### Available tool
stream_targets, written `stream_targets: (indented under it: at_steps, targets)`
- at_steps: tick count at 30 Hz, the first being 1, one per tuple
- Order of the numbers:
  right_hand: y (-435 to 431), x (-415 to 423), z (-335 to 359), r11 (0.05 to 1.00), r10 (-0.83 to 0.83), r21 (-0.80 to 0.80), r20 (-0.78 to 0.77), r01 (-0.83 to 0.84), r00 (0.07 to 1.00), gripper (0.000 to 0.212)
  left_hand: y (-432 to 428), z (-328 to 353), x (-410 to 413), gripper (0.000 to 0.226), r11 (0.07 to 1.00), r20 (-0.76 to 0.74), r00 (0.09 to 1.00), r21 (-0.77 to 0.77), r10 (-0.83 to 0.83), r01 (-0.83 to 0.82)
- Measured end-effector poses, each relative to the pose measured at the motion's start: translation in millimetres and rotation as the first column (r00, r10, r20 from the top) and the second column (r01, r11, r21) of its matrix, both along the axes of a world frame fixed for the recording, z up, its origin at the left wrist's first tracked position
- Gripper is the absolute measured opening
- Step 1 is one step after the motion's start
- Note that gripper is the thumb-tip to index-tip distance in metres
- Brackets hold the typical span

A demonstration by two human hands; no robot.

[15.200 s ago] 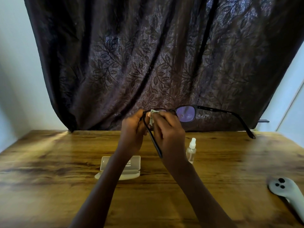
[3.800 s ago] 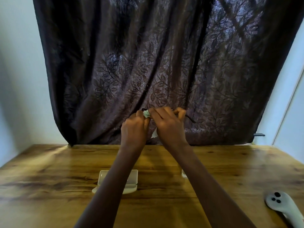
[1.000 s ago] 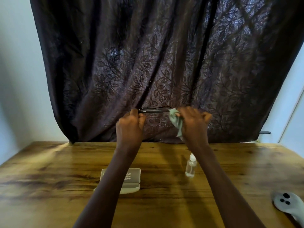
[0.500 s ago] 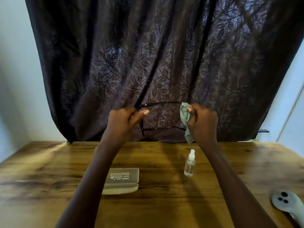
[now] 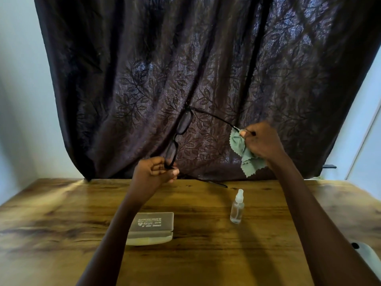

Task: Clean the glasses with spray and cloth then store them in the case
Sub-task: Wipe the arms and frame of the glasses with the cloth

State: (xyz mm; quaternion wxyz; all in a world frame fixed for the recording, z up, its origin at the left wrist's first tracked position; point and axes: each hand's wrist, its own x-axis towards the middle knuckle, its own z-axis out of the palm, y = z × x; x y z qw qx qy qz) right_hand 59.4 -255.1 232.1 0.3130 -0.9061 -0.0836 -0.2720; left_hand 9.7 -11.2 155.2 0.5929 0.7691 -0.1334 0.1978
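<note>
Left hand (image 5: 154, 171) and right hand (image 5: 261, 141) raised over wooden table (image 5: 61, 213), glasses (image 5: 184, 123) in the air between them. Black frame, temples unfolded, tilted diagonally against dark curtain (image 5: 206, 58). On the table below: case (image 5: 151, 227), printed grey top up, left end crossed by left forearm; clear spray bottle (image 5: 237, 207) upright, apart to its right; white controller (image 5: 369, 254) at right edge. Left fingers curled round lower frame end; right thumb and fingers pinching upper temple, green cloth (image 5: 245, 155) bunched in the grip.

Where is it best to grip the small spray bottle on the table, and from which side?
Probably round the clear body of the spray bottle, below its white nozzle, coming from the right: it stands upright and apart, nearer the right hand, which holds the cloth.
</note>
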Motion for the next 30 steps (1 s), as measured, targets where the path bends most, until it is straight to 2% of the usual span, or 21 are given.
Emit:
stream_targets:
  at_steps: [2,7,9,10,12,15,17,19,21,23,25,27,30]
  targets:
    - [-0.1,2.0,-0.8,0.999,-0.034,-0.03,0.001,0.034,0.999,0.048,2.4,4.0,-1.1,0.015,1.0,0.0,1.0,0.015,0.028,-0.028]
    - [5.5,6.9,-1.2,0.994,-0.09,-0.052,0.023,0.092,0.996,0.037,4.6,2.9,-1.6,0.014,0.947,0.012,0.993,0.301,0.116,-0.114]
    - [8.5,8.8,-1.5,0.997,-0.072,-0.027,0.061,0.073,0.996,0.038,2.3,0.3,-2.7,0.012,0.94,-0.028,0.99,0.318,0.141,-0.125]
    - [10.0,9.0,-1.9,0.999,-0.047,0.003,0.092,0.047,0.995,0.041,1.1,-1.0,-3.5,0.012,0.953,-0.065,0.988,0.282,0.139,-0.115]
    - [11.7,7.7,-2.6,0.993,-0.002,0.12,0.189,-0.021,0.982,0.039,-1.3,-2.6,-5.7,0.012,0.991,-0.169,0.981,0.111,0.097,-0.078]
    - [10.0,5.3,-5.2,0.946,-0.122,0.323,0.4,-0.015,0.908,0.024,-3.6,-2.5,-10.1,0.018,0.987,-0.265,0.964,-0.154,0.01,-0.052]
    - [6.2,4.0,-6.6,0.858,-0.209,0.512,0.418,-0.039,0.884,0.02,-3.5,-0.4,-13.1,0.029,0.96,-0.297,0.955,-0.274,-0.025,-0.06]
    - [3.9,0.1,-8.1,0.742,-0.225,0.663,0.386,-0.1,0.895,0.023,-3.5,2.4,-15.2,0.034,0.909,-0.328,0.943,-0.41,-0.064,-0.081]
    - [5.7,-6.8,-11.4,0.66,-0.197,0.731,0.39,-0.172,0.9,0.024,-6.6,6.4,-14.9,0.024,0.818,-0.358,0.926,-0.564,-0.119,-0.113]
    - [13.6,-15.7,-16.2,0.623,-0.159,0.747,0.414,-0.234,0.896,0.026,-13.8,12.0,-13.2,0.004,0.72,-0.376,0.912,-0.678,-0.166,-0.149]
    - [27.7,-25.3,-23.6,0.639,-0.125,0.72,0.445,-0.271,0.887,0.026,-21.6,17.1,-12.0,0.015,0.65,-0.395,0.898,-0.738,-0.193,-0.185]
    - [46.9,-36.4,-31.9,0.722,-0.093,0.628,0.503,-0.29,0.859,0.024,-28.2,22.3,-10.7,0.021,0.597,-0.409,0.883,-0.776,-0.228,-0.205]
    - [73.0,-49.8,-48.1,0.908,0.06,0.297,0.602,-0.294,0.796,0.023,-36.9,30.2,-10.9,0.011,0.551,-0.407,0.866,-0.811,-0.292,-0.195]
